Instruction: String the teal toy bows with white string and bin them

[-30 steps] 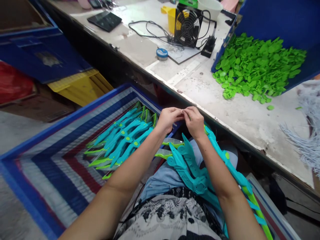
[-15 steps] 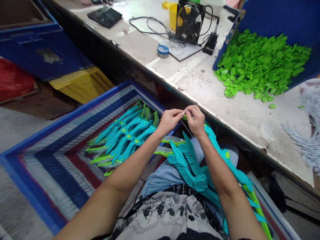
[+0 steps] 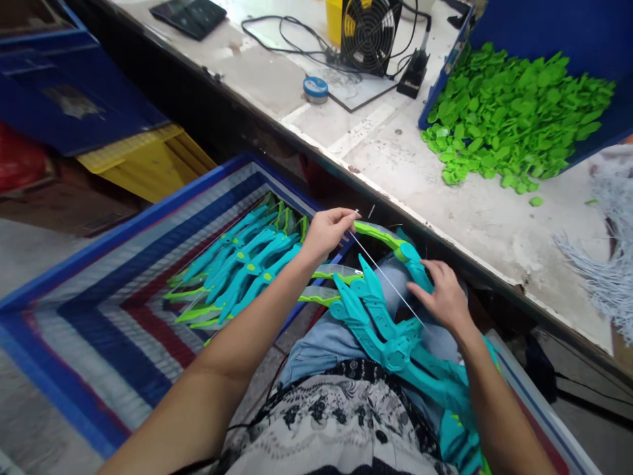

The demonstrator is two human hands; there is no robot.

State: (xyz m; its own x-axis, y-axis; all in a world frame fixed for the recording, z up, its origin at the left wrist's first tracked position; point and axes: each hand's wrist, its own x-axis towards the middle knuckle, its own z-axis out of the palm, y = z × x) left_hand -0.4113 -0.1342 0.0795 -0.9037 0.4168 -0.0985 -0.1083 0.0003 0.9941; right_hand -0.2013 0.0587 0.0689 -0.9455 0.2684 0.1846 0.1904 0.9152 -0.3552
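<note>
My left hand [image 3: 328, 232] is closed in a pinch on a white string [image 3: 383, 274], at the tip of a green limb [image 3: 378, 232] of a teal and green toy bow. The string runs taut from these fingers down to the right across my lap. My right hand [image 3: 444, 293] is open, thumb and fingers apart, beside the bow's teal body [image 3: 415, 260]; whether it touches is unclear. More teal toy bows [image 3: 368, 323] lie across my lap under my forearms, their lower ends partly hidden by the right arm.
Left, a blue-rimmed crate [image 3: 163, 204] with a striped lining holds several strung bows [image 3: 247, 264]. On the bench [image 3: 395, 155] are a blue bin of green plastic pieces [image 3: 514, 119], a bundle of white strings [image 3: 601, 244], a fan [image 3: 370, 33], a round tin [image 3: 315, 89] and a tablet [image 3: 188, 16].
My right hand has left the pinch beside my left hand, moved down to the right and opened. My left hand still pinches at the limb tip. The view has shifted slightly.
</note>
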